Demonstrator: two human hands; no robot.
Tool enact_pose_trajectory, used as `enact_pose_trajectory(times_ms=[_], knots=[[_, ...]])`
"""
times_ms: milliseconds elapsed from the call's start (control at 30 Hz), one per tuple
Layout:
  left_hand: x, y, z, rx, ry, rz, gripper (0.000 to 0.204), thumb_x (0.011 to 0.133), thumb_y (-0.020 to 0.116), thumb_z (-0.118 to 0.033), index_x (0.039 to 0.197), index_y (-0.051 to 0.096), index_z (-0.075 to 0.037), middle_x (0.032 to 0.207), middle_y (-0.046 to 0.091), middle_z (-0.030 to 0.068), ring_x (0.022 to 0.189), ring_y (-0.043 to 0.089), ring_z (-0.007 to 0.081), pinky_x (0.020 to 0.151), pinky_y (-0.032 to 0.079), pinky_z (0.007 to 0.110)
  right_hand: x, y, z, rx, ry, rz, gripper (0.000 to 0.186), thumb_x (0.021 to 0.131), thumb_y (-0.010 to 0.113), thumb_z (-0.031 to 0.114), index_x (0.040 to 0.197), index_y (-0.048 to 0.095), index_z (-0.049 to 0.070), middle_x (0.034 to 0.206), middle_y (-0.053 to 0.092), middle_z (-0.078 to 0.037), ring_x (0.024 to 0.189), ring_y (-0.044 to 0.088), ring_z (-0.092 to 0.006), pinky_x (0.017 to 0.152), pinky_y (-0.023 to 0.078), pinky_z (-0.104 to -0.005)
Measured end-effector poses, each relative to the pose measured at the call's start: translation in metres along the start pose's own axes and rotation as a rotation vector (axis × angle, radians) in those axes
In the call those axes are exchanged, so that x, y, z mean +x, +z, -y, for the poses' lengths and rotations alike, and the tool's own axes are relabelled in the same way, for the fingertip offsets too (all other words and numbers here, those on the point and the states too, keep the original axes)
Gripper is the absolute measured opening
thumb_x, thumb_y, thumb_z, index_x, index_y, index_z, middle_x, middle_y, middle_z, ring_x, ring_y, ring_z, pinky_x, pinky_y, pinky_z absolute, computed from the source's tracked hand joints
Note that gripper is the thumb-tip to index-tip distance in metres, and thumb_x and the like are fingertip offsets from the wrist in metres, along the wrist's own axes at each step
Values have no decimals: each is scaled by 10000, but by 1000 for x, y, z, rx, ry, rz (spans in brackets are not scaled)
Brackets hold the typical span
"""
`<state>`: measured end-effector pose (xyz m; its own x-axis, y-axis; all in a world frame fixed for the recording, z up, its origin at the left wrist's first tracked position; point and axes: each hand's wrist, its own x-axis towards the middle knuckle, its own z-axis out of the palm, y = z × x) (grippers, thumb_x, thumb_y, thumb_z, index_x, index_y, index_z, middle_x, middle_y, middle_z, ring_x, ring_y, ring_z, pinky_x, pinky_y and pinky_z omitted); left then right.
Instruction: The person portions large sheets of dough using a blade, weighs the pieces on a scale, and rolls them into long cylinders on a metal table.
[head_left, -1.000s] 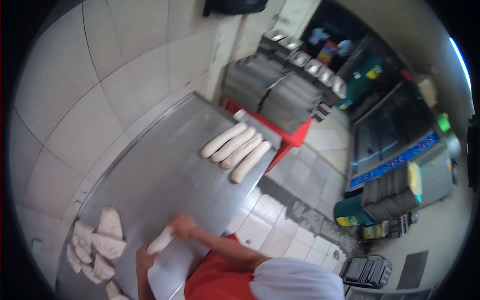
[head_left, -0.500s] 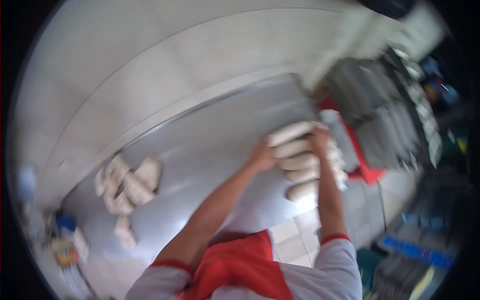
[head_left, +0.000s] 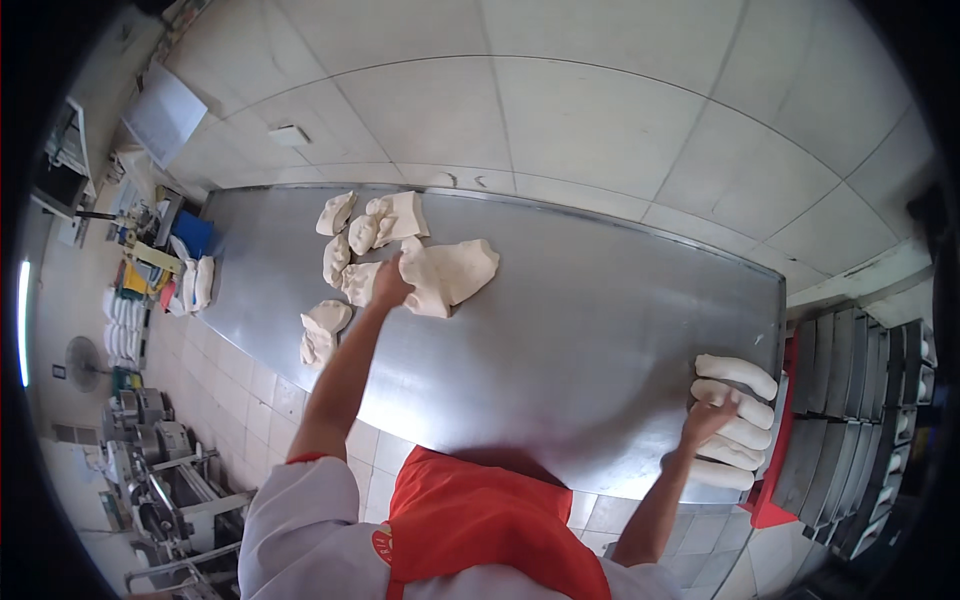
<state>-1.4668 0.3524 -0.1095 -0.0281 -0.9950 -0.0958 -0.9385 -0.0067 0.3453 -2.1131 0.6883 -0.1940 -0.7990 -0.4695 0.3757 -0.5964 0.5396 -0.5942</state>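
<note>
Pale dough pieces lie in a loose group on the left half of the steel table. My left hand (head_left: pixel 392 283) is at the group, its fingers closed at the edge of a wide, flattish dough piece (head_left: pixel 460 272). A lumpy dough piece (head_left: pixel 325 332) sits apart, nearer the table's front edge. At the table's right end, several smooth dough logs (head_left: pixel 735 374) lie side by side in a row. Over the middle of that row is my right hand (head_left: pixel 710 415), fingers apart, touching or just above the logs; the contact is partly hidden.
The steel table (head_left: pixel 560 330) runs along a tiled wall (head_left: pixel 590 120). Beyond its right end stand a red rack or stand (head_left: pixel 772 500) and stacked grey metal pans (head_left: pixel 835 400). Machinery (head_left: pixel 165 480) stands on the floor at left; a blue container (head_left: pixel 192 232) is by the left end.
My view has swung left. Both hands were together on the dough logs at the right; my left hand has since moved across to the loose dough pieces, while my right hand stays at the logs.
</note>
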Motion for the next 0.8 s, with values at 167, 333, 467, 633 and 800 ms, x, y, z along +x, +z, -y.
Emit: enact_pose_trajectory(times_ms=[167,333,467,633,800], knots=[[32,15,71,-171,-58,234,998,578,886,-148,1448,398,-111,1246,578,229,1192,579,386,1030,490,436,-160,13,181,337,-35,251,520,904,661,12,1410,554,66,1546,319,-189,1149,582,-321,811,558,-359],[-5,27,39,-315,40,86,704,635,807,-80,1268,500,-100,1230,587,186,1133,600,404,972,517,442,-340,29,253,503,-327,290,662,861,697,-11,1464,427,21,1428,502,-184,993,607,-235,837,549,-341],[-113,-21,23,-442,584,85,330,694,663,65,980,595,-84,1068,611,133,978,637,391,859,533,475,-363,-32,355,341,-51,724,855,799,776,37,1530,333,20,1500,392,-214,1178,538,-319,907,538,-387],[-168,-85,51,-481,934,62,215,709,657,28,866,579,-96,969,578,52,950,618,299,767,542,428,-320,-52,442,280,-414,558,982,757,839,90,1565,283,39,1587,259,-241,1389,401,-412,1020,487,-446],[-190,-110,62,-422,1154,104,175,728,643,-5,861,585,-103,991,585,40,996,606,269,779,551,388,-305,-28,505,206,-1009,794,842,684,867,147,1443,510,71,1534,403,-219,1335,461,-438,1035,482,-460]])
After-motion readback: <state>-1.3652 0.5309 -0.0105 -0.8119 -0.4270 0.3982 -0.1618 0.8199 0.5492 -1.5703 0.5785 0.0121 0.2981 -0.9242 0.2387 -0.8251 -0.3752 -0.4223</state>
